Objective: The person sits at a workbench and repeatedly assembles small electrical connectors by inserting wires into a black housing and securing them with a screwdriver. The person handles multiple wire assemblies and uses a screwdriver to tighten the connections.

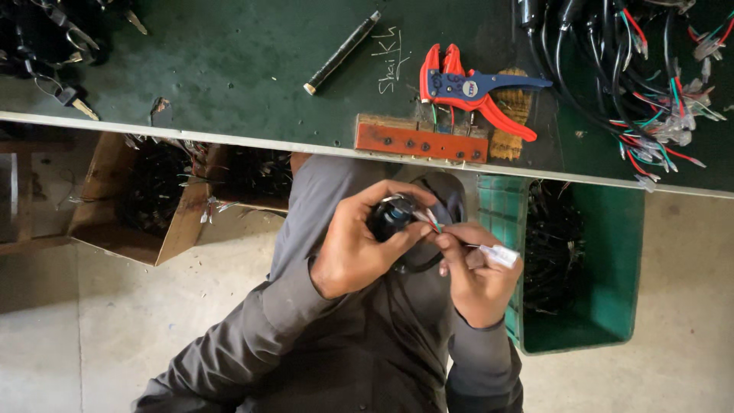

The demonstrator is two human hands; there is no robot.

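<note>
1. The person's left hand (359, 245) is wrapped tight around a small round black part (391, 216), held just below the table edge.
2. The right hand (474, 271) is close beside it, nearly touching. Its fingers pinch thin coloured wires (434, 222) that come out of the black part.
3. A small white plug (501, 255) sticks out from the right hand.
4. On the green table (229, 69) lies a red and blue wire tool (470, 90), next to a brown block (420, 141).
5. A black pen (342, 51) lies farther left.
6. A pile of wires (642, 69) sits at the right.
7. A green bin (604, 268) and a cardboard box (164, 199) stand on the floor.
</note>
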